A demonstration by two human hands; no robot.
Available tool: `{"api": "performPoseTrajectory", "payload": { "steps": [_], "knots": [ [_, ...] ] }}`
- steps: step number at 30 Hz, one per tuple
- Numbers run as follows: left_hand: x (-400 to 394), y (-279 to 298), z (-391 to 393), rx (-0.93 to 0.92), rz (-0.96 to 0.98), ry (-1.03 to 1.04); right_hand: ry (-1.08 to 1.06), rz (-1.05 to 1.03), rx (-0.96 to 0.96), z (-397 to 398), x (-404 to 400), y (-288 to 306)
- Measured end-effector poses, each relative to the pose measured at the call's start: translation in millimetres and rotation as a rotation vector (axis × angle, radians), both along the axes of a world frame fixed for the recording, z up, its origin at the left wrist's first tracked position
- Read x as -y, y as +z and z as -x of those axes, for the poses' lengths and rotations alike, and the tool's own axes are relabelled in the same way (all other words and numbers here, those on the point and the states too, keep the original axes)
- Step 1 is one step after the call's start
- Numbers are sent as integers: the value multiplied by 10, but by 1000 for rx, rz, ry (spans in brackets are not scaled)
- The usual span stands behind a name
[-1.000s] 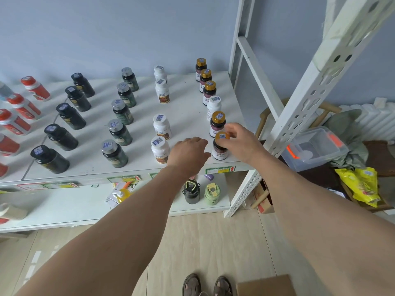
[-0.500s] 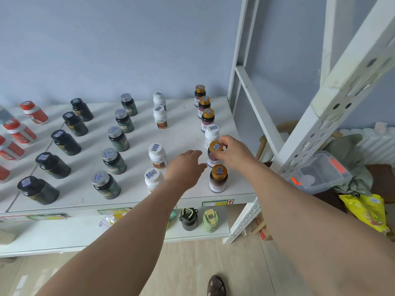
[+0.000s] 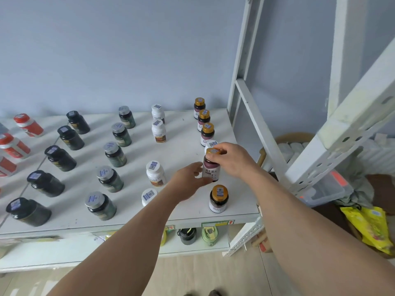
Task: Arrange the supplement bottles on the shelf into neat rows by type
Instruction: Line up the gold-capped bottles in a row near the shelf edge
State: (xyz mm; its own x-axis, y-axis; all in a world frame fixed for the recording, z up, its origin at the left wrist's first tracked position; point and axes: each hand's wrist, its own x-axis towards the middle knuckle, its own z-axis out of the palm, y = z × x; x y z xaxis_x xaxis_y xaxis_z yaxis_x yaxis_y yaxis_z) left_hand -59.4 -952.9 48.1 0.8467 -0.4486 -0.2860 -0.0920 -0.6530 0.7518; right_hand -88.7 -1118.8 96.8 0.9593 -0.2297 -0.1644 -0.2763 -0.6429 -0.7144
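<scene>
I have my right hand (image 3: 232,160) pinching the gold cap of a dark purple-labelled bottle (image 3: 211,169), fingers curled round the lid from above. My left hand (image 3: 188,180) is at the bottle's lower left side, thumb and fingertips touching its body; I cannot tell whether that hand truly grips it or only steadies it. The bottle is upright in the right-hand column of the shelf (image 3: 183,150), and I cannot tell whether its base touches the board. Just behind it a white-capped bottle (image 3: 210,144) is mostly hidden by my fingers. Further back three gold-capped bottles (image 3: 204,118) stand in a line toward the wall, and one more gold-capped bottle (image 3: 218,198) stands near the front edge. To the left run columns of white bottles (image 3: 158,131), grey-lidded green bottles (image 3: 115,153), black bottles (image 3: 60,158) and red-capped bottles (image 3: 27,124).
</scene>
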Motion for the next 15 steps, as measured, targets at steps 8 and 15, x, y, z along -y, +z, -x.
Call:
{"api": "performPoseTrajectory", "payload": {
  "steps": [8,15],
  "knots": [
    [-16,198,-1,-98,177,-52,-21,-20,52,-24,-37,185],
    [3,247,2,-132,199,-64,-20,-30,65,5,-13,226]
  ]
}}
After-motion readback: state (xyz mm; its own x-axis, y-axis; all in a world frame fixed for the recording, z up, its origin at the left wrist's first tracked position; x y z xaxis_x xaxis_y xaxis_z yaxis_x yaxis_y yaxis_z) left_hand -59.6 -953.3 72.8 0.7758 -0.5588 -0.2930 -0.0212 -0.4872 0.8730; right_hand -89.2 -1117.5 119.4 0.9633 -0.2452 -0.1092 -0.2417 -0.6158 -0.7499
